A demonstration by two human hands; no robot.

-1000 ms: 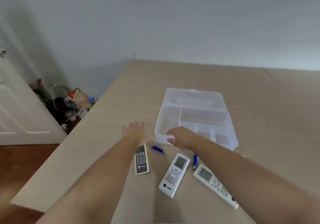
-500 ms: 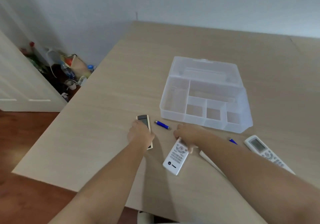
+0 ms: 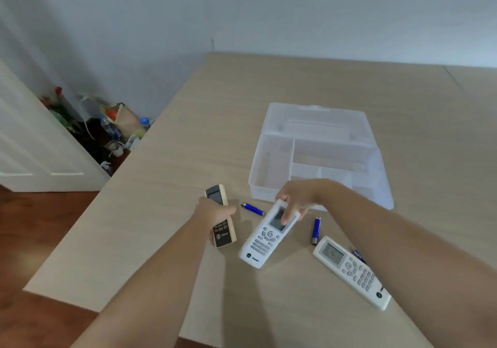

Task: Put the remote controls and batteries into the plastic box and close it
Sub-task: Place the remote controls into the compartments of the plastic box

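A clear plastic box (image 3: 271,143) with several compartments stands open on the table, its lid (image 3: 317,119) laid back behind it. My left hand (image 3: 213,212) is shut on a dark-faced remote (image 3: 222,233) with a cream edge. My right hand (image 3: 294,198) is shut on the top end of a white remote (image 3: 265,240), which is tilted. A second white remote (image 3: 352,271) lies flat at the right. One blue battery (image 3: 252,208) lies between my hands and another blue battery (image 3: 316,230) near my right forearm. A third blue battery (image 3: 359,255) peeks out by that arm.
The light wooden table (image 3: 166,186) has its left edge close to my left arm and its near edge below the remotes. Beyond the left edge are a white door (image 3: 32,154), a pile of bags and bottles (image 3: 113,127) on the floor, and the wall.
Both hands have closed on their remotes and lifted them: the dark remote is now in my left fist, the white one tilted up in my right. The view has shifted, showing the right remote and batteries.
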